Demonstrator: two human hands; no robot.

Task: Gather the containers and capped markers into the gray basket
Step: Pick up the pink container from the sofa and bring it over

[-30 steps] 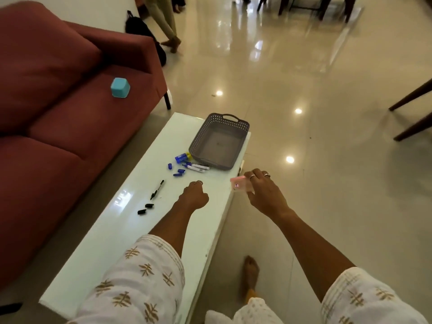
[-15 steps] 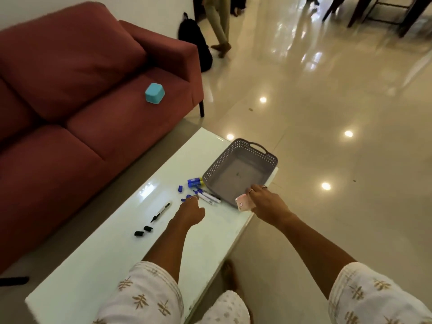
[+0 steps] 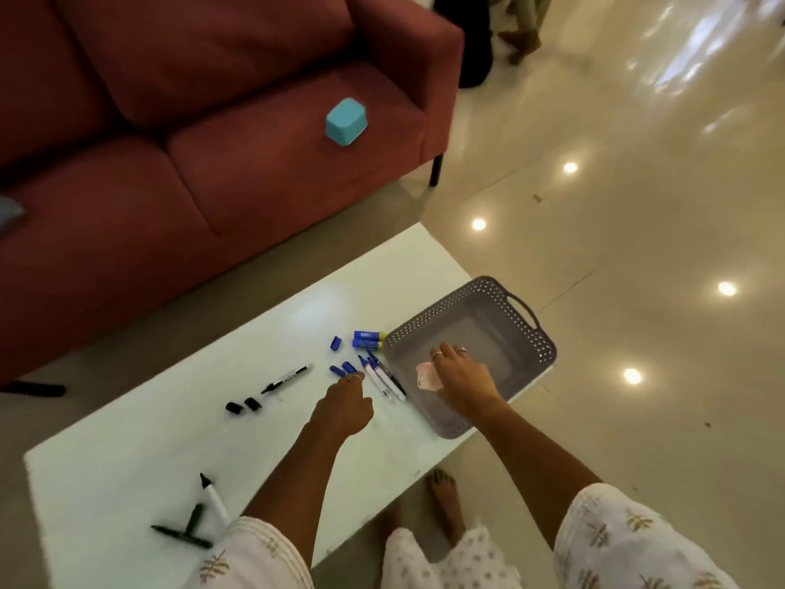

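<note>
The gray basket (image 3: 536,333) sits at the far right end of the white table (image 3: 127,457). My right hand (image 3: 461,376) hovers over the basket's inside, shut on a small pink container (image 3: 426,376). My left hand (image 3: 346,408) is fisted over the table, just short of the blue markers (image 3: 384,378) and loose blue caps (image 3: 343,368) lying left of the basket. A blue and yellow container (image 3: 368,338) rests against the basket's left wall. An uncapped black marker (image 3: 285,379) and two black caps (image 3: 243,406) lie further left. More black markers (image 3: 199,514) lie at the near left.
A teal container (image 3: 345,122) rests on the red sofa (image 3: 191,133) beyond the table. A dark object (image 3: 34,389) lies on the floor at the left. Glossy tiled floor spreads to the right. My bare feet (image 3: 441,499) stand at the table's near edge.
My right hand carried the pink container from beside the table's edge to over the basket. My left hand moved toward the blue markers. The view swung down and left, revealing more black markers.
</note>
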